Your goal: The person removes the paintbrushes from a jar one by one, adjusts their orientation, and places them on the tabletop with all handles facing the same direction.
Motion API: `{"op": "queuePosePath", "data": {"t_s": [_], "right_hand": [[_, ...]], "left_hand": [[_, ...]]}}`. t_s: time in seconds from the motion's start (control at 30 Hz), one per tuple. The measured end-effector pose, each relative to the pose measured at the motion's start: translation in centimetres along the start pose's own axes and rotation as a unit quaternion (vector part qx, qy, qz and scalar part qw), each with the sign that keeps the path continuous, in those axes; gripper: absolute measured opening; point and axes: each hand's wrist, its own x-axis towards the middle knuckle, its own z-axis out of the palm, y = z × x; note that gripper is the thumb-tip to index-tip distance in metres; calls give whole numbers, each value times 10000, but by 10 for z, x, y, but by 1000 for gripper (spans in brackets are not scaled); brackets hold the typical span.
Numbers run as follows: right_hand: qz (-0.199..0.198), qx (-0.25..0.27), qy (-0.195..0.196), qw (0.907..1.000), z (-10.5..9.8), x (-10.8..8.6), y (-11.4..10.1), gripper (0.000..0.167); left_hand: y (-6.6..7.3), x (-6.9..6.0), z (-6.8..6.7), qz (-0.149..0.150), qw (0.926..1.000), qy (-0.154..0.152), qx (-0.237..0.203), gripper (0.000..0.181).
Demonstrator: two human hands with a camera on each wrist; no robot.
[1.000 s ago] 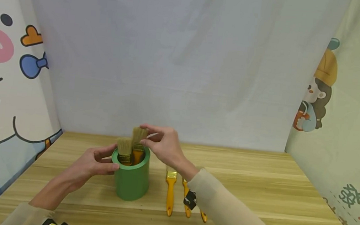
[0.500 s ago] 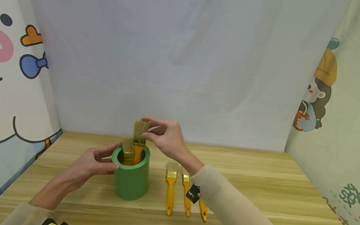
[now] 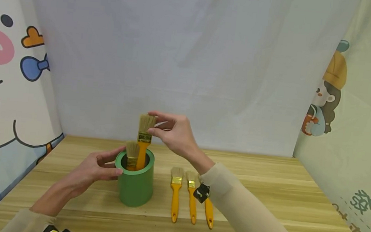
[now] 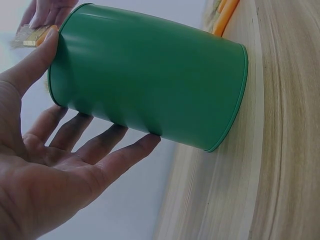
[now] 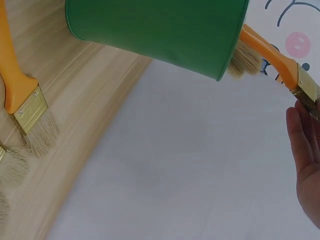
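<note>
My left hand (image 3: 96, 165) holds the green cylindrical container (image 3: 136, 189) from its left side, thumb at the rim. In the left wrist view, the fingers lie along the wall of the container (image 4: 150, 75). My right hand (image 3: 176, 135) pinches a paintbrush (image 3: 142, 152) by its pale bristles, above the container. The orange handle points down, its lower end hidden inside the container. A second paintbrush (image 3: 132, 151) leans inside, bristles up. The right wrist view shows the pinched paintbrush (image 5: 272, 55) at the container's mouth, with the hand (image 5: 307, 160) at its bristle end.
To the right of the container, three paintbrushes lie on the wooden table (image 3: 264, 196): a left one (image 3: 175, 196), a middle one (image 3: 192, 201) and a right one (image 3: 208, 212) partly under my right forearm. A pale cloth (image 3: 190, 65) hangs behind the table.
My right hand has risen with the pinched paintbrush, drawing more of its handle up out of the container. The second brush has shifted slightly right. My left hand stays on the container.
</note>
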Motion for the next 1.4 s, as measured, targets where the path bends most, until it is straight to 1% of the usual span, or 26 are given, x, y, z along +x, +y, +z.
{"op": "queuePosePath", "data": {"t_s": [0.23,0.43,0.5,0.63,0.83,1.1,1.23,1.4], "right_hand": [[-230,-3,54,9997,-9,3,-7,40],[-394,72,175,9990,-19,8,-15,42],[-421,75,206,9989,-23,8,-18,42],[-500,71,266,9984,-31,7,-22,42],[-591,2,373,9976,-45,4,-26,43],[-499,-57,472,9976,-64,-9,-25,44],[-317,-110,466,9984,-72,-17,-18,44],[-36,-265,312,9992,-78,-31,-8,43]], "left_hand": [[-1,1,-1,12,10000,-45,-8,81],[-1,1,-1,-55,10000,-25,34,81],[-1,1,-1,-136,9999,18,25,82],[0,1,0,-160,9999,32,6,82],[-1,0,-1,-46,10000,-32,25,81],[-3,-1,1,-28,10000,-27,22,81],[-4,0,0,-12,10000,-37,30,81],[-3,0,-1,24,10000,-43,30,81]]}}
